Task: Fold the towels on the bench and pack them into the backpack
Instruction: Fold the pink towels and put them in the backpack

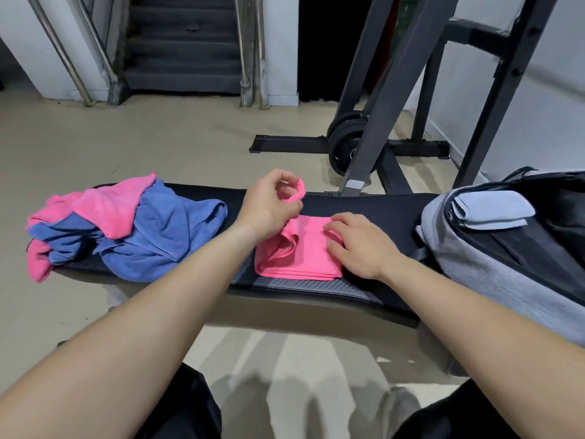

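Head view.

Bench [373, 202]: black, padded, spans the frame left to right.

Pink towel [300, 261]: lies mid-bench, doubled into a small pad with stacked edges along the near side. Far left corner raised off the pad.

Left hand [269, 207]: pinches that raised corner between thumb and curled fingers, above the pad.

Right hand [361, 245]: rests flat on the right part of the pad, fingers straight, pinning it. Grips nothing.

Backpack [487, 274]: grey, lies open on the right end of the bench, just beside the pad. Holds one folded pale-blue towel [493, 210] near its mouth.

Heap of towels [152, 229]: blue and pink, unfolded, on the left end, well apart from the pad.

Step in hand, by judgement: a late fold of the pink towel. Next move calls for laying the pinched corner across and flat, smoothing it, then lifting the pad whole into the backpack without letting the layers slip.
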Demonstrator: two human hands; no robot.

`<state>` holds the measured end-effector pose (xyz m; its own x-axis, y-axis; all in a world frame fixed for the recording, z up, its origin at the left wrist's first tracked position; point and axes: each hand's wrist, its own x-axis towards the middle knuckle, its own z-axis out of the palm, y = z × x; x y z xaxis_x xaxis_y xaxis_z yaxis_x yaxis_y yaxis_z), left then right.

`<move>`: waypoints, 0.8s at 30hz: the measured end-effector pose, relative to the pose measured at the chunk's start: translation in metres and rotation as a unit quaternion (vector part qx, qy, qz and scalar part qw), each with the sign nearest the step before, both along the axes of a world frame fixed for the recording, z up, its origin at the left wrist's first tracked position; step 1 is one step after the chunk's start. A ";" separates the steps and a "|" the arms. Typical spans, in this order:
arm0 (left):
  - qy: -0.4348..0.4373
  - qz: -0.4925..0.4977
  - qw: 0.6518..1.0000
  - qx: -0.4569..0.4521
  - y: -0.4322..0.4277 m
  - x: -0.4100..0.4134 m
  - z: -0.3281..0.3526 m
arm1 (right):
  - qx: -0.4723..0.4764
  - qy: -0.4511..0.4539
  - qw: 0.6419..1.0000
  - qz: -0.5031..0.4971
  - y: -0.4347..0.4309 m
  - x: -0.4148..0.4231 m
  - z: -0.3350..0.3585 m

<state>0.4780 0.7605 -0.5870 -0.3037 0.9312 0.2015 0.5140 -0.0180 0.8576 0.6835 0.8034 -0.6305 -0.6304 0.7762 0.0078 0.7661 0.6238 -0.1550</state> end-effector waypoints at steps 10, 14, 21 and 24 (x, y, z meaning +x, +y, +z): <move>0.166 -0.057 0.981 -0.086 0.010 0.056 -0.031 | -0.115 -0.016 0.993 -0.037 0.005 0.026 -0.017; 0.131 -0.083 0.981 -0.118 0.007 0.063 -0.035 | -0.147 0.007 0.988 -0.056 0.009 0.028 -0.018; 0.233 -0.007 0.973 0.004 0.001 0.026 -0.019 | 0.016 0.205 0.973 -0.108 0.000 0.002 0.011; 0.364 -0.068 0.929 -0.020 -0.003 0.008 -0.043 | 0.058 0.143 0.988 -0.028 -0.020 -0.026 0.011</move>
<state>0.4864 0.7578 -0.6296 0.0198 0.9619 0.2725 0.9533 -0.1003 0.2849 0.6579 0.7835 -0.6191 -0.5458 0.7930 0.2704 0.7350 0.6082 -0.2999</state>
